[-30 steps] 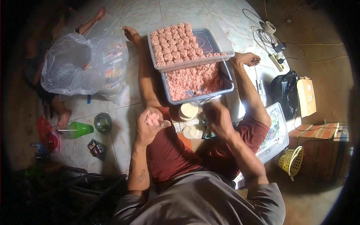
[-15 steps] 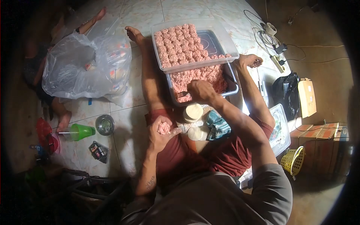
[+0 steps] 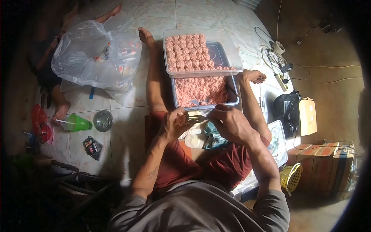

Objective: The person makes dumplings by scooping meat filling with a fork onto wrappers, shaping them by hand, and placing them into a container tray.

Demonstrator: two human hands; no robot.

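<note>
My left hand (image 3: 170, 128) is curled around a wrapper filled with pink minced meat, a dumpling (image 3: 180, 119). In my right hand (image 3: 234, 123) is a fork (image 3: 198, 118), its tines close against the dumpling. Just beyond both hands stands a blue-grey tub (image 3: 199, 105) of pink minced meat (image 3: 201, 91). A clear plastic box (image 3: 232, 54) rests over the tub's far part, with rows of meat-topped dumplings (image 3: 189, 52) filling its left side. Beneath the fork lie round pale wrappers (image 3: 194, 140), partly hidden, beside a teal checked cloth (image 3: 213, 136).
A large clear plastic bag (image 3: 94, 58) sits at the left near another person's legs (image 3: 60, 102). Close by are a green cup (image 3: 80, 123) and a glass bowl (image 3: 103, 121). To the right are a power strip (image 3: 284, 82), a yellow basket (image 3: 290, 176) and cardboard boxes (image 3: 319, 162).
My right hand has drawn the fork back from the meat tub to the dumpling in my left hand. My left hand has risen slightly and moved right. The camera view has shifted.
</note>
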